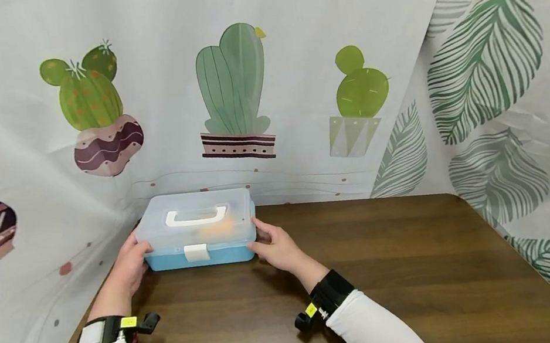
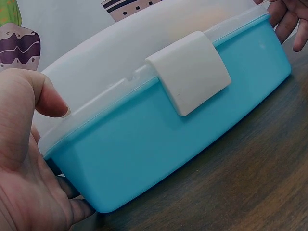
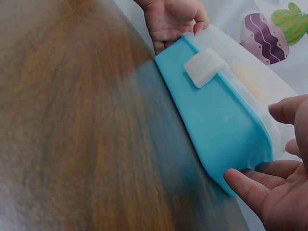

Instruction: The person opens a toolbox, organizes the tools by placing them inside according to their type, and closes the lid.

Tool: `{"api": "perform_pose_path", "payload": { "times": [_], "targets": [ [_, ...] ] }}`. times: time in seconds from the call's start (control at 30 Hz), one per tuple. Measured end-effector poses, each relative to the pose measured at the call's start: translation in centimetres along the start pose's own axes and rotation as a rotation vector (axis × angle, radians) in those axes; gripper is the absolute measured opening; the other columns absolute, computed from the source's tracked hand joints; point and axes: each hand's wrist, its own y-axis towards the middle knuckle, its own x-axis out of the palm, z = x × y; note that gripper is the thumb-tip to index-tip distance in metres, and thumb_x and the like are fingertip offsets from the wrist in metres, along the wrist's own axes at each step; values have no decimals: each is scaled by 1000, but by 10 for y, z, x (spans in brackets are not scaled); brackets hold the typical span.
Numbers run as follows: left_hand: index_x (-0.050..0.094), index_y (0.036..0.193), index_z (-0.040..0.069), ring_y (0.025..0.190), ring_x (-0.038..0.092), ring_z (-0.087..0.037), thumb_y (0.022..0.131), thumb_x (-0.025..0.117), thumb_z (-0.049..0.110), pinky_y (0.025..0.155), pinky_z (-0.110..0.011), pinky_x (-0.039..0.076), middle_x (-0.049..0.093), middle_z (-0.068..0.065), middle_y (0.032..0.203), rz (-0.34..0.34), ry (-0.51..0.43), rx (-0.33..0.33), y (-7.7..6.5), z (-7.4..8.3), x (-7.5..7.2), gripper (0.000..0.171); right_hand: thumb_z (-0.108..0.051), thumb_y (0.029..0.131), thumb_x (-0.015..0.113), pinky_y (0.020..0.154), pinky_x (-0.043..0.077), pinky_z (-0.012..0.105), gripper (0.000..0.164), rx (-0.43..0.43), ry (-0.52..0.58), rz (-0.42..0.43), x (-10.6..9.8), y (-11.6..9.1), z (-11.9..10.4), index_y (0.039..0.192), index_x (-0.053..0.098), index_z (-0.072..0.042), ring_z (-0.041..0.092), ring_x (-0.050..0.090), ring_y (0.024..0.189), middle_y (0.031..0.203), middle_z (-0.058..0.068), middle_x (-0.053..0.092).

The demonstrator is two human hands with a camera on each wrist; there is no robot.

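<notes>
A plastic storage box with a light blue base, a frosted lid and a white carry handle is at the back left of the brown table. Its white front latch lies down over the base. Something orange shows faintly through the lid. My left hand grips the left end, thumb on the lid's front edge and fingers around the side. At the opposite end, my right hand holds the right side, its thumb by the front corner and other fingers along the end.
A wood-grain table extends to the right and toward me. Behind it hangs a white cloth printed with cacti, close to the box's back. More printed cloth hangs at the left and right. Each wrist wears a black strap with a small camera.
</notes>
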Motion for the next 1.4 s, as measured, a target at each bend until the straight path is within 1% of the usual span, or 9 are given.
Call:
{"api": "perform_pose_path", "payload": {
  "times": [0.17,0.33,0.63,0.73,0.87,1.0,1.13,1.33,1.4],
  "targets": [
    [7,167,20,153,4,-37,92,35,-1,121,-76,2,4,-14,174,5,-2,-6,3,0,-3,83,-21,101,66,80,60,26,72,-17,-6,-6,0,3,0,162,30,-12,27,59,136,157,13,50],
    [8,167,23,155,4,-36,93,35,-2,123,-74,3,3,-12,175,10,-3,-29,4,-1,-6,83,-21,101,66,78,58,23,72,-19,-6,-13,1,4,0,163,30,-13,27,60,134,157,12,50],
    [3,167,22,155,0,-37,94,34,-1,122,-75,2,-1,-13,174,-2,-3,-16,-3,1,-8,83,-20,102,65,77,57,20,72,-30,-2,-29,7,5,1,163,28,-12,28,58,136,158,13,47],
    [5,167,23,152,4,-37,94,35,-2,122,-74,4,1,-14,174,0,0,-7,-3,-1,-11,83,-22,101,66,78,58,22,72,-28,-23,-24,7,6,0,163,29,-13,27,58,137,159,13,46],
    [7,167,22,148,10,-36,94,35,-1,121,-73,7,4,-15,173,4,5,-8,-1,-4,-14,82,-23,101,66,84,58,23,72,-37,-40,-24,8,7,1,162,30,-14,26,57,138,159,12,46],
    [7,167,22,145,12,-35,94,35,-1,122,-71,9,4,-14,173,2,3,-7,-2,-3,-13,82,-23,101,67,81,59,26,69,-41,-42,-12,6,8,2,161,35,-14,28,65,127,155,14,52],
    [10,167,21,144,14,-35,93,36,-1,122,-70,10,7,-15,171,0,2,0,-3,1,-10,81,-24,101,66,80,62,30,62,-11,-19,26,2,8,2,157,43,-14,26,69,116,147,15,60],
    [12,167,22,140,20,-36,94,38,1,119,-68,17,13,-16,166,-13,8,-16,0,3,-11,80,-23,101,65,83,64,38,54,18,7,54,-3,9,3,152,51,-13,25,70,114,140,16,66],
    [11,167,24,137,29,-33,96,39,2,118,-66,22,15,-17,165,-32,30,-21,1,3,-16,79,-22,101,65,84,64,40,52,17,4,55,-4,9,3,151,53,-12,25,71,113,139,16,67]
  ]
}}
